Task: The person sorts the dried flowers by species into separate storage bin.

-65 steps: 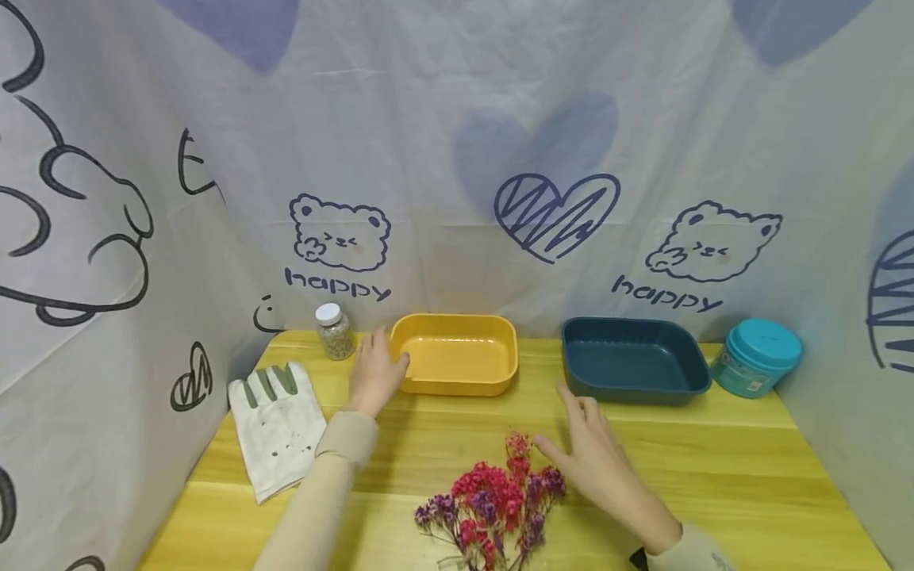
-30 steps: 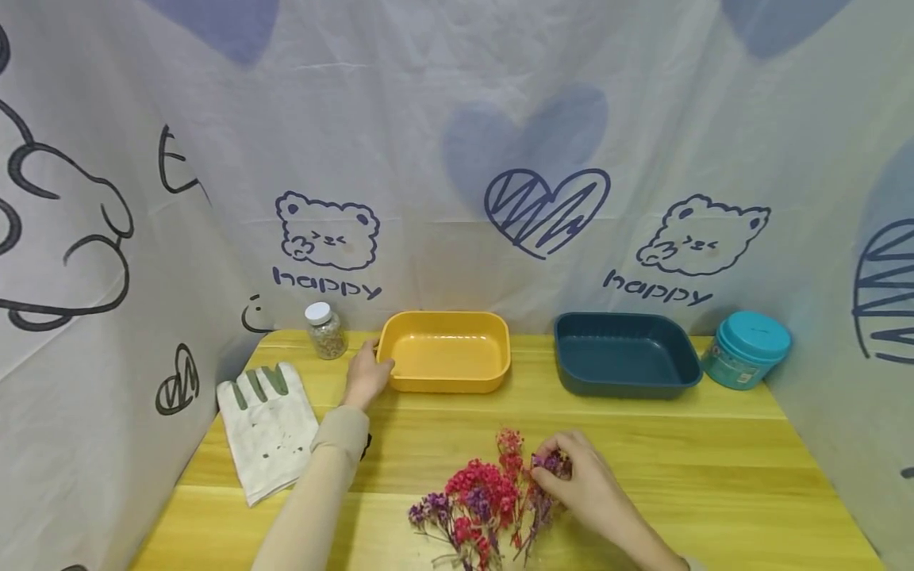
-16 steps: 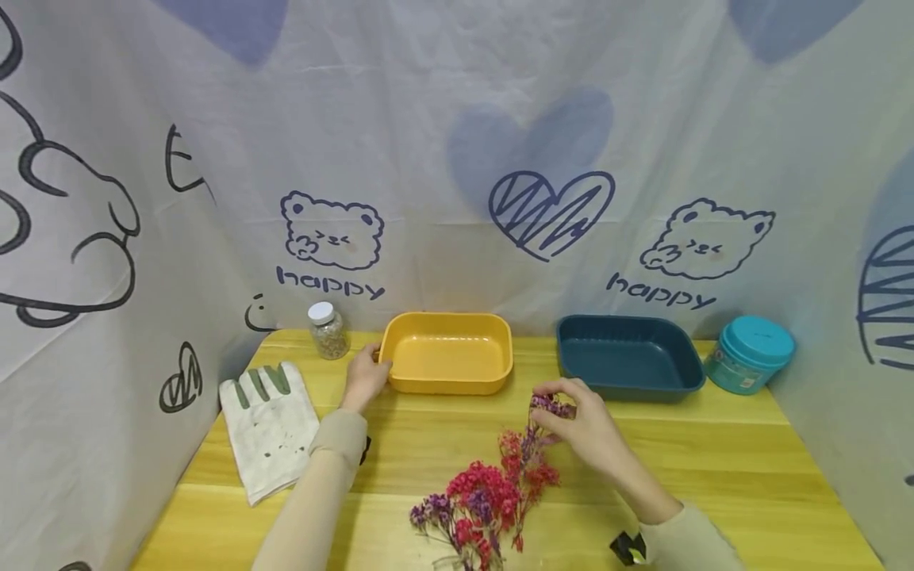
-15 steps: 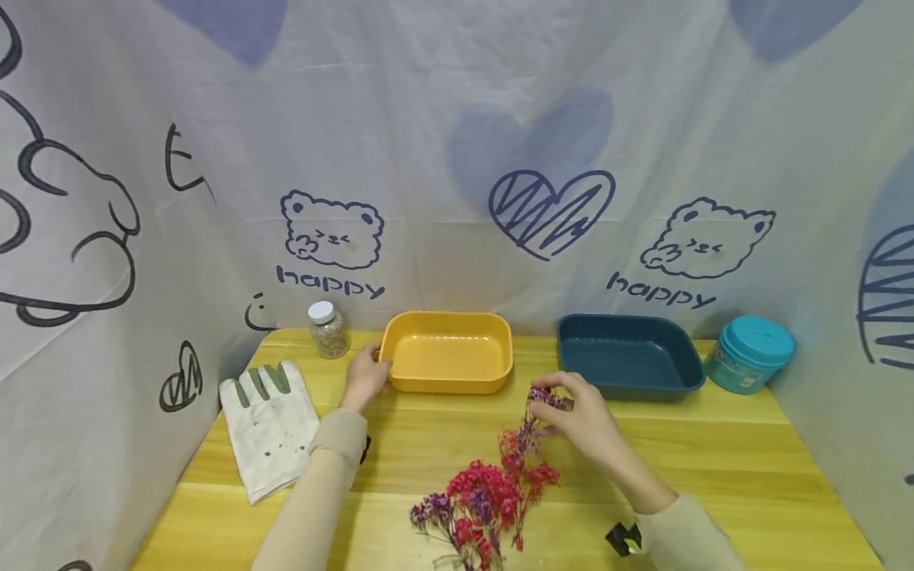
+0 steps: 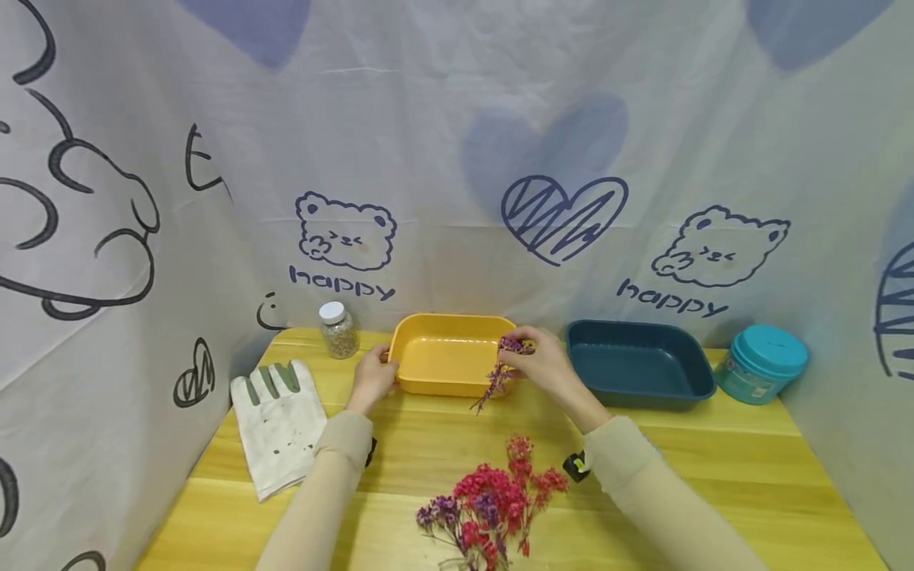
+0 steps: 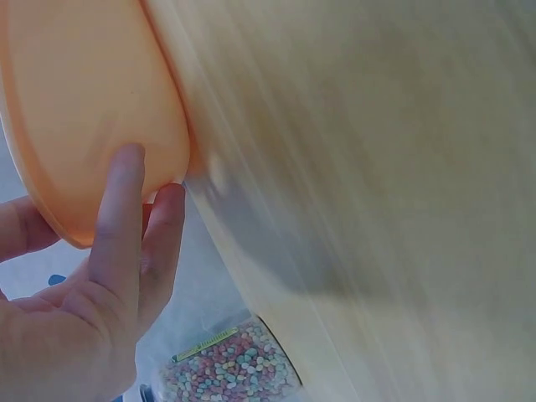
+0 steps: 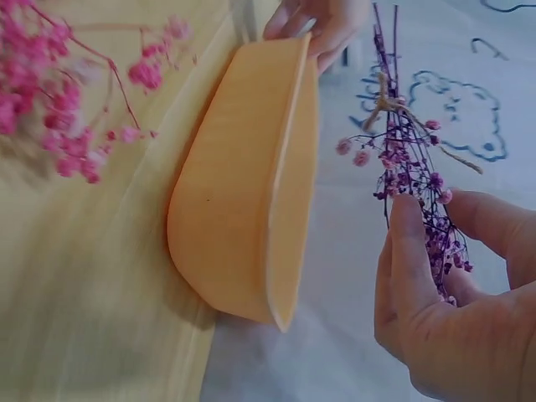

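Observation:
My left hand (image 5: 373, 377) grips the left end of the yellow tray (image 5: 453, 388); in the left wrist view its fingers (image 6: 117, 234) lie against the tray's end and rim. My right hand (image 5: 546, 366) pinches a small bunch of purple dried flowers (image 5: 493, 385) over the tray's right end. The stems point down toward the front left in the head view. In the right wrist view, twine (image 7: 387, 105) ties the purple stems together. More dried flowers, a pink and purple bunch (image 5: 493, 496), lie on the table near its front.
A dark blue tray (image 5: 639, 392) stands right of the yellow one, with a turquoise lidded tub (image 5: 762, 363) beyond it. At the left are a white-capped jar (image 5: 339, 331) of small pebbles and a white glove (image 5: 280, 432). A printed curtain (image 5: 443, 198) encloses the table (image 5: 714, 484).
My right hand took purple flowers from the front bunch, lifted them, and carried them forward and left over the yellow tray. My left hand reached the tray's left end and stayed there.

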Available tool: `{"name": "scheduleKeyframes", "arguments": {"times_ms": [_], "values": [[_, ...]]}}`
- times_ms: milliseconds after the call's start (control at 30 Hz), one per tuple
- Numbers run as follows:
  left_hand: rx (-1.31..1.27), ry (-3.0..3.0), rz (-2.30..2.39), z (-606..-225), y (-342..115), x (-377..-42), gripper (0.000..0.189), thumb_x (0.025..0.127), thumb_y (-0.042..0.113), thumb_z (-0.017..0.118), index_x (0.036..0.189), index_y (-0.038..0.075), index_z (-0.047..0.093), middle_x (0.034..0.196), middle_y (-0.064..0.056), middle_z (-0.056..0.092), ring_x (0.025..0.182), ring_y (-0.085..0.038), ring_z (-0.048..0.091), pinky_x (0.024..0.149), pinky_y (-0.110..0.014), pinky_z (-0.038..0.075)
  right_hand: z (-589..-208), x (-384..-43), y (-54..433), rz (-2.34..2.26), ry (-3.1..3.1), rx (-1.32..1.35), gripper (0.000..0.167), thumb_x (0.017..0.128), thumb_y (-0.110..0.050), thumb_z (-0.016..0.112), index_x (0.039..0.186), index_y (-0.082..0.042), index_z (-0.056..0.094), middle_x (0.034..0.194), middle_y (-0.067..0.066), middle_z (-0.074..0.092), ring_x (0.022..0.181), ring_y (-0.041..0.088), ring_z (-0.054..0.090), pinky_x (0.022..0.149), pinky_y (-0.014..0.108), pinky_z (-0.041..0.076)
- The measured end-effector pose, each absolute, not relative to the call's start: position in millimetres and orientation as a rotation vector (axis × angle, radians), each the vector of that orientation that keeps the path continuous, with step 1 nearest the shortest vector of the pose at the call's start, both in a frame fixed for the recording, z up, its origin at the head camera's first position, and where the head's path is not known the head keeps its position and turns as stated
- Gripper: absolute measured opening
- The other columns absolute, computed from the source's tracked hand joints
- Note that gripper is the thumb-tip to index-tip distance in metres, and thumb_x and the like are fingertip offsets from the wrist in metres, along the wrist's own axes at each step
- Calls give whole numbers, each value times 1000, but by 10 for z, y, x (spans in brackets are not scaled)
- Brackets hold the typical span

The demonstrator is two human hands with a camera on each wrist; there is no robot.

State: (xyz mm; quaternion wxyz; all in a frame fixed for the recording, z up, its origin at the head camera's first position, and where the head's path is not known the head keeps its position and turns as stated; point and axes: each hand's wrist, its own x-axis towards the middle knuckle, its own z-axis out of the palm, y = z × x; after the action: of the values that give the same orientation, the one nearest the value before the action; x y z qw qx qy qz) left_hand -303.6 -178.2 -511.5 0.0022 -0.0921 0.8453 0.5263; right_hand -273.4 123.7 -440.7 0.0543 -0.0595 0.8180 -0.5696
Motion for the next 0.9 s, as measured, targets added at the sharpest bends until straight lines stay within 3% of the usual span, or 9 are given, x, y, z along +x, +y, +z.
{"name": "scheduleKeyframes", "arguments": {"times_ms": [167, 367, 667, 900], "values": [[-304, 2647, 1666, -5119, -1798, -3052, 47, 102, 4, 52, 149, -3, 53, 132, -31, 62, 91, -27, 70, 73, -35, 68, -4469, -2992, 1013, -1799, 2471, -144, 39, 99, -5, 72, 136, 4, 63, 133, 25, 61, 105, 35, 74, 82, 38, 68], [-280, 2615, 1696, -5133, -1791, -3043, 48, 102, 2, 51, 150, -5, 52, 133, -32, 61, 99, -34, 71, 80, -41, 68, -4616, -3231, 790, -1855, 2485, -87, 34, 100, -6, 71, 132, 2, 64, 126, 23, 64, 106, 31, 71, 81, 35, 68], [-308, 2560, 1751, -5139, -1801, -3036, 48, 103, 3, 51, 152, -3, 50, 134, -31, 59, 105, -34, 70, 85, -43, 68, -4708, -3444, 427, -1753, 2689, -103, 30, 92, -4, 78, 120, 2, 70, 118, 22, 69, 98, 32, 73, 76, 33, 68], [-305, 2548, 1764, -5162, -1815, -3040, 48, 105, 3, 51, 152, -3, 50, 135, -31, 59, 114, -43, 69, 86, -42, 68, -4810, -3492, 165, -1487, 2899, -173, 28, 93, -7, 77, 120, -1, 70, 130, 22, 58, 123, 35, 56, 104, 47, 55]]}}
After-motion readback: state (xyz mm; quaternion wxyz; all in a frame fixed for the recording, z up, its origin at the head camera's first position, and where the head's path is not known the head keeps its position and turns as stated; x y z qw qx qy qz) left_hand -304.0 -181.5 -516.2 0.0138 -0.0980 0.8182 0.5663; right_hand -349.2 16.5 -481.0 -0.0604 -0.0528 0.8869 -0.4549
